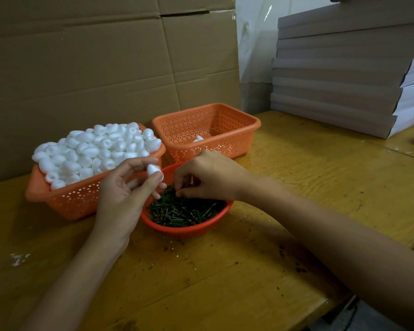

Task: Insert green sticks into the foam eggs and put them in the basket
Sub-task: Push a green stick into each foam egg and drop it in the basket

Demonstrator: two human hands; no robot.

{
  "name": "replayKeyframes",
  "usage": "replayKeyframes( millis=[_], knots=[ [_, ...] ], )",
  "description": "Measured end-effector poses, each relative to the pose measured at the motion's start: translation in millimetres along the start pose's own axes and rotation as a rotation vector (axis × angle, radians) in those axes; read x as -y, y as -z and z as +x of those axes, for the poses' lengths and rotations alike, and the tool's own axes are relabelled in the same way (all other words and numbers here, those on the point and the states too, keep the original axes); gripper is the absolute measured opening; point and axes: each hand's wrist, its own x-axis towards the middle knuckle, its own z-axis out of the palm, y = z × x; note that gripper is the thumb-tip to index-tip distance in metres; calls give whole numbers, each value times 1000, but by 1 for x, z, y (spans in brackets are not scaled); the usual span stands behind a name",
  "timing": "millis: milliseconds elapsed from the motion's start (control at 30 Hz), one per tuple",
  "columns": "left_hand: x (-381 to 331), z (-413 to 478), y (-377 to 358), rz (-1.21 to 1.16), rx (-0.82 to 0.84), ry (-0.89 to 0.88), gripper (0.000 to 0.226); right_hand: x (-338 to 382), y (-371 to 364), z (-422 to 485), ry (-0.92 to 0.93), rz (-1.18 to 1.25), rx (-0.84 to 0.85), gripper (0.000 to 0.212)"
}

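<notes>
Pinched in the left hand [122, 194]: a single foam egg [152, 170], white, matte, smooth and small. Long axis slanted, running from 10 o'clock to 4 o'clock in the head view. Lower end hidden behind the thumb, narrow end not identifiable. Gripped between the thumb tip on the near side and fingertips on the far side, with the other fingers loosely bent below. Poised just above the 10 o'clock rim of the round bowl [189, 231].

At 3 o'clock from the egg, close but apart: the right hand [208, 175], knuckles up, fingers curled downward, thumb and forefinger closed on the green sticks [184, 212] at the far edge of the heap. Too small to tell how many caught. Short, dark green, lying every which way, filling the orange bowl.

At 10 o'clock from the bowl: an orange perforated full basket [67, 199], heaped with loose eggs [93, 151]. At 1 o'clock: a second basket [225, 142], also orange, with one lone egg [198, 139] inside. Everything set on a yellow wooden table [308, 187]. Brown cardboard [81, 68] standing at 12 o'clock, stacked flat boxes [339, 91] at 2 o'clock.
</notes>
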Motion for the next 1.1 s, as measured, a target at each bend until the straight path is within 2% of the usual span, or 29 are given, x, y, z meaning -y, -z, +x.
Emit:
replayKeyframes(
  millis=[1100],
  knots=[
    [-2, -3, -2, -40, -18, 40, 30, 0, -1, -1, 10, 38, -19, 8]
  ],
)
